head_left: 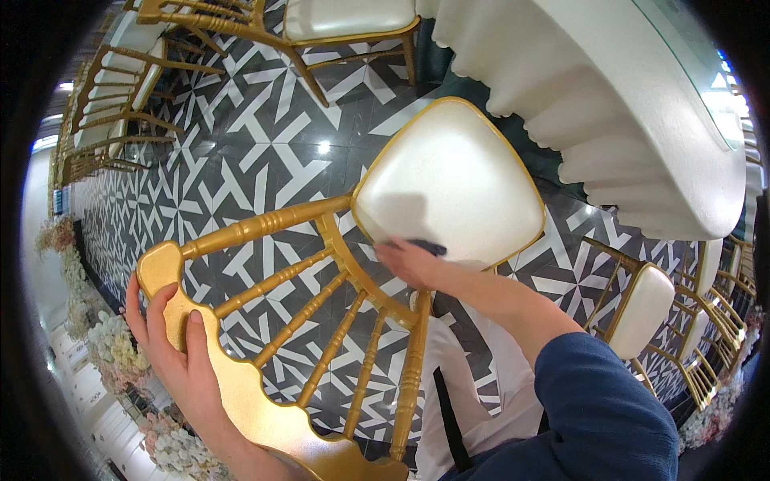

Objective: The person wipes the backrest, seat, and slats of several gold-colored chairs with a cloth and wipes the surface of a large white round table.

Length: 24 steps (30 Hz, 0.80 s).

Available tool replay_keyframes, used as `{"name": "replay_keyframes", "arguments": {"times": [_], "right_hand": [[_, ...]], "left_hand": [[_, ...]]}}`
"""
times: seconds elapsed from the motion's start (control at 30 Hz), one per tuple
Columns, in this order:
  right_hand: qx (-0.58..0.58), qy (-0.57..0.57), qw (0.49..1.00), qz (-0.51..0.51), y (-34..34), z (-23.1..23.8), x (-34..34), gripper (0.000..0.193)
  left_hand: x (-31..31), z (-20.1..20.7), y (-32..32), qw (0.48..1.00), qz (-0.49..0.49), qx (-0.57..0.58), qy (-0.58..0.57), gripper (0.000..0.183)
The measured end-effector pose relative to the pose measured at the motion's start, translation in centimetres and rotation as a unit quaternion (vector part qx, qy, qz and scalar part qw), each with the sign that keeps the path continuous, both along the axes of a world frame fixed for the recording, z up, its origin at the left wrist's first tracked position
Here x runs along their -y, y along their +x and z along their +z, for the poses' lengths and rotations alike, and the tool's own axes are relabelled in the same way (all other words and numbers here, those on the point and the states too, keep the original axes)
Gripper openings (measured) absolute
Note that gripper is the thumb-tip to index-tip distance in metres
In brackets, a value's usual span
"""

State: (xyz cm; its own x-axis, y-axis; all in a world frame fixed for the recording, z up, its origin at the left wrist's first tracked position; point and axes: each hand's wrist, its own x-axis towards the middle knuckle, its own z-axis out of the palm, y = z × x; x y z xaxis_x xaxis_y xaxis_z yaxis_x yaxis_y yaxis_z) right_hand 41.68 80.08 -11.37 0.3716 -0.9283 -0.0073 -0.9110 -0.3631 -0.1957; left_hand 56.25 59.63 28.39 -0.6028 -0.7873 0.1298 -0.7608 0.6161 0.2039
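A gold chair point(353, 264) with turned spindles stands in front of me, its backrest toward me. My left hand point(172, 337) is wrapped over the left end of its scalloped top rail point(257, 409), thumb on the near face. The padded white seat point(457, 180) has a gold rim. Low over the seat's rear edge, just past the spindles, is my right hand point(409, 263), slightly blurred. A small dark object point(427, 247) shows beneath its palm side, against the seat; its kind cannot be made out.
A round table with pleated white skirting point(577, 112) and a glass edge curves along the upper right. Another gold chair point(353, 20) stands beyond. More chairs line the left point(120, 104) and right point(642, 313). Pale flowers point(116, 349) edge the black-and-white patterned floor point(273, 148).
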Motion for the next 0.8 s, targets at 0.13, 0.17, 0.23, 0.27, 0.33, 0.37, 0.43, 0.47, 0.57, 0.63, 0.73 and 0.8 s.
{"name": "replay_keyframes", "arguments": {"times": [0.13,0.17,0.23,0.27,0.33,0.37,0.43,0.47,0.57,0.63,0.73,0.8], "right_hand": [[0.05,-0.012,0.998,0.045,-0.2,0.2,-8.1,0.043],[0.07,-0.018,0.997,0.032,-0.9,0.0,-9.2,0.044],[0.11,-0.029,0.993,0.005,-2.3,-0.8,-10.8,0.045],[0.12,-0.049,0.991,-0.035,-3.2,-0.9,-10.4,0.049],[0.062,-0.01,0.986,-0.158,-6.0,0.3,-9.3,0.05],[0.049,-0.015,0.974,-0.221,-8.0,0.5,-8.4,0.05],[0.025,-0.032,0.941,-0.337,-11.8,0.7,-6.7,0.049],[0.013,-0.026,0.929,-0.37,-13.8,0.6,-6.3,0.05],[-0.05,-0.051,0.866,-0.494,-18.8,-0.8,-7.2,0.053],[-0.017,-0.014,0.766,-0.642,-21.5,-2.2,-9.1,0.052],[0.143,0.01,0.717,-0.682,-20.9,-2.8,-12.3,0.051],[0.126,0.007,0.692,-0.711,-18.7,-3.1,-15.0,0.05]], "left_hand": [[0.0,-0.1,0.0,1.0,-0.001,0.008,-0.003,0.034],[0.0,-0.1,-0.2,1.0,0.0,0.007,-0.001,0.033],[0.3,0.0,-0.2,1.0,-0.003,0.008,0.003,0.032],[0.3,0.0,-0.2,1.0,-0.004,0.008,0.005,0.032],[0.0,-0.1,0.0,0.999,0.018,0.03,-0.007,0.032],[0.0,0.0,0.1,0.999,0.015,0.034,-0.009,0.032],[0.2,0.1,0.5,0.999,0.004,0.039,-0.011,0.032],[0.0,0.0,0.4,0.999,0.016,0.034,-0.016,0.033],[-0.1,0.1,-0.1,0.999,0.011,0.033,-0.012,0.032],[0.1,-0.2,-0.7,1.0,0.007,0.028,-0.009,0.031],[-0.1,0.2,-0.4,0.999,0.019,0.032,-0.005,0.029],[0.0,0.0,-0.1,0.999,0.025,0.034,-0.005,0.028]]}}
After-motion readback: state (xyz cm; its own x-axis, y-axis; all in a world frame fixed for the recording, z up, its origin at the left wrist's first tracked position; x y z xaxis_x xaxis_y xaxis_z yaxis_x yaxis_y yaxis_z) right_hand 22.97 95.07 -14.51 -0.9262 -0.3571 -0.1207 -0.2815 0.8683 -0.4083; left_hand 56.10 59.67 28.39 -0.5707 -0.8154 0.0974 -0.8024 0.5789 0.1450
